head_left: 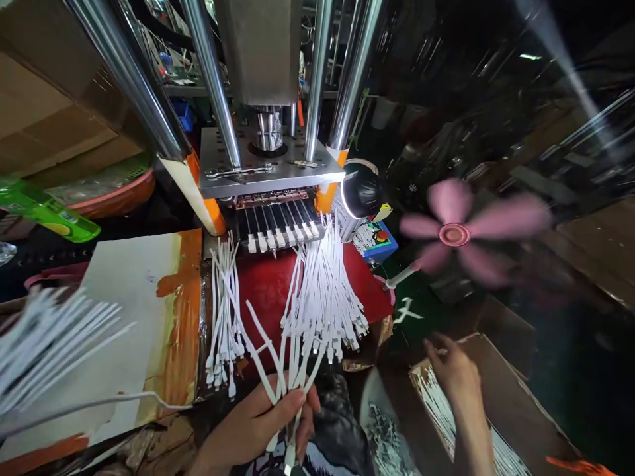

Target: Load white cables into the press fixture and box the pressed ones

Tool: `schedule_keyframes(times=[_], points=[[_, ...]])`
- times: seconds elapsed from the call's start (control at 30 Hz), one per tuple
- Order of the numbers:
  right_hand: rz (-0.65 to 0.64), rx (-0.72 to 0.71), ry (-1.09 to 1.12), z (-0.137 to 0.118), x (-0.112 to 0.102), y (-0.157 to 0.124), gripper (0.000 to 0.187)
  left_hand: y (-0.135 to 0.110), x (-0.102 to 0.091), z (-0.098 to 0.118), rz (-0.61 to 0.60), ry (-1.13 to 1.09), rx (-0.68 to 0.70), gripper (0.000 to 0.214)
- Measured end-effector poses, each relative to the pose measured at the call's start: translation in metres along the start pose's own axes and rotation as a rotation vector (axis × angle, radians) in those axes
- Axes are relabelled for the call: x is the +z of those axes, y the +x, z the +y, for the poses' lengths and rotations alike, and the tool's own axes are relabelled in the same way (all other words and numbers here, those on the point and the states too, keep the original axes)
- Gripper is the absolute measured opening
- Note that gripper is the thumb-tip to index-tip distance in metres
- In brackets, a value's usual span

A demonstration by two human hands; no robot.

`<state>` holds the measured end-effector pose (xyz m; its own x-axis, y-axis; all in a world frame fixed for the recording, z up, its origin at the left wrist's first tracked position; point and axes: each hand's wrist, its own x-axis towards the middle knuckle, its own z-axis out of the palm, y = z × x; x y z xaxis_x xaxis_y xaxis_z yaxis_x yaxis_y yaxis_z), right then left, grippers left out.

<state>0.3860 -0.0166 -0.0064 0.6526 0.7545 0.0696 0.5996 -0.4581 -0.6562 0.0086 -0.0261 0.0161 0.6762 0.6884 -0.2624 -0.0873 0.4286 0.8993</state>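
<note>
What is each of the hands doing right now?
Left hand: closed on a bunch of white cables.
Right hand: over the cardboard box; whether it grips anything cannot be told.

Left hand (268,416) gripped a few white cables (290,370) below the red pad (268,284) — right hand (454,373) reached into the cardboard box (510,390); pink fan (454,235) spun — press (270,165) behind.

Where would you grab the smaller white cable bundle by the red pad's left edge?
Probably grip the smaller bundle across its middle, fingers coming down from above: there its strands lie close and roughly parallel, while the plug ends at its near end splay apart.
</note>
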Motion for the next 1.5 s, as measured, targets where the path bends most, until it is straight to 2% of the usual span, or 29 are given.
schedule_keyframes(times=[0.07,0.13,0.2,0.27,0.33,0.37,0.43,0.53,0.6,0.67,0.7,0.77,0.87,0.9,0.97,1.07,1.13,1.17,1.23,1.27,1.3,1.33,1.4,1.43,1.5], points=[[-0.318,0.151,0.181,0.016,0.003,-0.042,0.064,-0.009,-0.006,0.018,-0.083,0.115,0.003,0.042],[-0.705,0.224,0.441,0.003,0.015,-0.082,0.069,-0.020,-0.012,0.042,-0.155,0.258,0.020,0.040],[-1.043,0.238,0.718,-0.034,0.037,-0.113,0.080,-0.034,-0.019,0.065,-0.200,0.407,0.061,0.037],[-1.300,0.259,0.936,-0.087,0.068,-0.131,0.089,-0.052,-0.029,0.080,-0.209,0.504,0.064,0.035],[-1.493,0.238,1.035,-0.150,0.103,-0.139,0.080,-0.073,-0.043,0.083,-0.139,0.530,-0.018,0.033],[-1.533,0.174,1.073,-0.182,0.122,-0.141,0.077,-0.083,-0.053,0.080,-0.054,0.519,-0.075,0.032],[-1.533,0.067,1.027,-0.245,0.161,-0.144,0.063,-0.102,-0.074,0.067,0.232,0.492,-0.124,0.032],[-1.600,-0.229,0.802,-0.328,0.213,-0.148,0.048,-0.116,-0.112,0.040,0.800,0.411,0.018,0.037],[-1.525,-0.493,0.550,-0.370,0.238,-0.149,0.036,-0.118,-0.136,0.024,1.111,0.367,0.123,0.052],[-1.390,-0.651,0.348,-0.392,0.248,-0.143,0.031,-0.115,-0.152,0.011,1.298,0.354,0.127,0.066],[-1.326,-0.687,0.283,-0.394,0.246,-0.137,0.029,-0.113,-0.156,0.006,1.355,0.352,0.103,0.069],[-1.240,-0.702,0.208,-0.376,0.232,-0.125,0.023,-0.110,-0.155,0.000,1.444,0.386,0.048,0.072],[-1.123,-0.765,0.032,-0.309,0.197,-0.118,0.015,-0.104,-0.135,-0.002,1.502,0.546,0.107,0.069],[-1.044,-0.875,-0.103,-0.284,0.186,-0.122,0.015,-0.102,-0.125,-0.003,1.478,0.582,0.158,0.062],[-0.934,-0.972,-0.330,-0.240,0.169,-0.135,0.008,-0.095,-0.102,-0.006,1.337,0.536,0.197,0.047],[-0.906,-0.910,-0.427,-0.205,0.146,-0.148,0.014,-0.080,-0.067,-0.019,0.989,0.266,0.051,0.045],[-1.031,-0.832,-0.317,-0.201,0.123,-0.142,0.016,-0.065,-0.045,-0.028,0.805,-0.014,0.014,0.058],[-1.155,-0.799,-0.250,-0.202,0.109,-0.135,0.014,-0.058,-0.035,-0.032,0.758,-0.178,0.033,0.065],[-1.425,-0.744,-0.167,-0.207,0.085,-0.119,0.012,-0.041,-0.022,-0.034,0.742,-0.483,0.094,0.064],[-1.473,-0.726,-0.175,-0.209,0.078,-0.112,0.012,-0.034,-0.019,-0.033,0.755,-0.585,0.124,0.057],[-1.419,-0.718,-0.220,-0.212,0.077,-0.107,0.014,-0.028,-0.018,-0.031,0.772,-0.640,0.146,0.048],[-1.282,-0.708,-0.296,-0.215,0.082,-0.105,0.017,-0.024,-0.018,-0.029,0.793,-0.646,0.160,0.041],[-0.947,-0.661,-0.475,-0.221,0.104,-0.105,0.026,-0.021,-0.021,-0.024,0.834,-0.530,0.160,0.033],[-0.843,-0.641,-0.552,-0.225,0.118,-0.107,0.028,-0.021,-0.024,-0.022,0.845,-0.425,0.142,0.034],[-0.815,-0.636,-0.637,-0.231,0.139,-0.109,0.024,-0.023,-0.029,-0.021,0.858,-0.198,0.081,0.039]])
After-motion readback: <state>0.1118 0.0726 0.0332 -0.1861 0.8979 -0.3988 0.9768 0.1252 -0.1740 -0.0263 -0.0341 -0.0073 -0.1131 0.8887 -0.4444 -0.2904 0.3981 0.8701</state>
